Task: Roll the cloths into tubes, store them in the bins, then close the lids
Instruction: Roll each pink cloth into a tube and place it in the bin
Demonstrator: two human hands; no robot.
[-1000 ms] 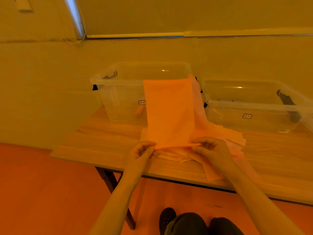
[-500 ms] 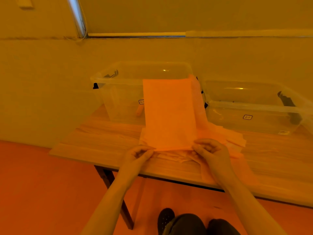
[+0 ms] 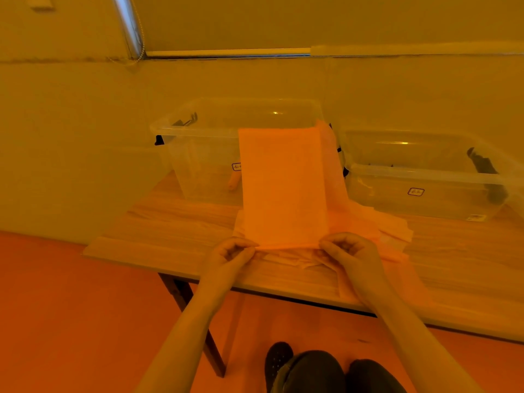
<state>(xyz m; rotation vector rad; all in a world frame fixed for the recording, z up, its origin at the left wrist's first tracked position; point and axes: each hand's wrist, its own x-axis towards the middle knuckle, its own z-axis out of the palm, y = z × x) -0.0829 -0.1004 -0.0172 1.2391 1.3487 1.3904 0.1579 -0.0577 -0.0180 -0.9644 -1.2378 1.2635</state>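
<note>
Both hands at the near edge of the top cloth point(image 3: 283, 188), starting the roll. Left hand point(image 3: 231, 252) has its fingers curled in, pinching the near-left corner; right hand point(image 3: 347, 252) does the same at the near-right corner, so the edge is held taut across its width, probably so the first turn comes out straight. The cloth runs from the hands away over the worktop point(image 3: 170, 234), its far end draped up against the front wall of the left bin point(image 3: 204, 154), which keeps it spread flat for rolling. Under it sits a loose pile of more cloths point(image 3: 391, 231), spilling right and over the worktop's front edge. Right bin point(image 3: 425, 180) stands just beside the left one; both look lidless, and a small roll-like orange shape shows through the left bin's wall, can't confirm what it is. Versus a second ago: hands have drawn slightly nearer the worktop edge and the pinched hem looks a bit more gathered; cloth, bins and pile otherwise unchanged. No tube formed yet, task is early.
</note>
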